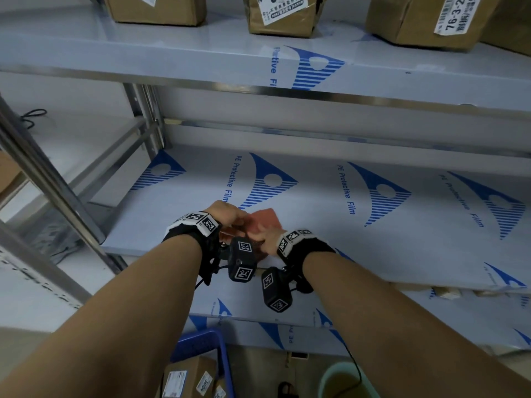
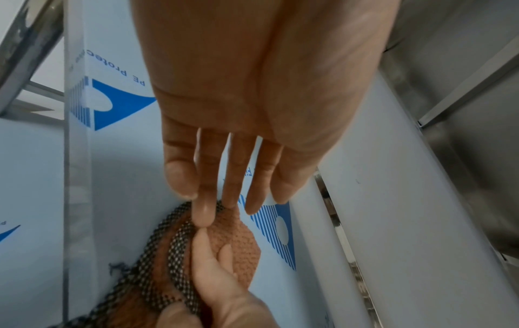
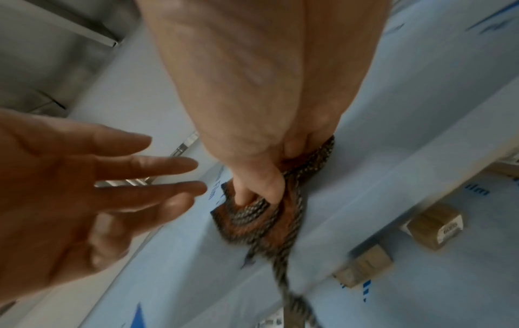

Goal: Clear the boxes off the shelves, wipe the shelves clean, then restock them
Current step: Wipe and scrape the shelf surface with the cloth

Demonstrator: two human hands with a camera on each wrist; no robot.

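An orange cloth (image 1: 265,218) with a dark mesh backing lies bunched on the bare middle shelf (image 1: 373,239), which is covered in blue-printed protective film. My right hand (image 1: 263,239) grips the cloth, thumb and fingers curled into its folds (image 3: 252,222). My left hand (image 1: 230,219) is just left of it with straight fingers. In the left wrist view its fingertips (image 2: 205,213) touch the cloth's (image 2: 238,239) upper edge, meeting the right hand (image 2: 213,266). In the right wrist view the left hand (image 3: 126,177) is spread flat beside the right hand (image 3: 258,190).
Three labelled cardboard boxes (image 1: 158,10), (image 1: 284,15), (image 1: 425,21) stand on the upper shelf (image 1: 172,53). A steel upright (image 1: 57,182) runs at the left. Below are a blue basket (image 1: 201,340) holding boxes (image 1: 186,377) and a green bucket (image 1: 342,380). More boxes (image 3: 432,226) sit on a lower shelf.
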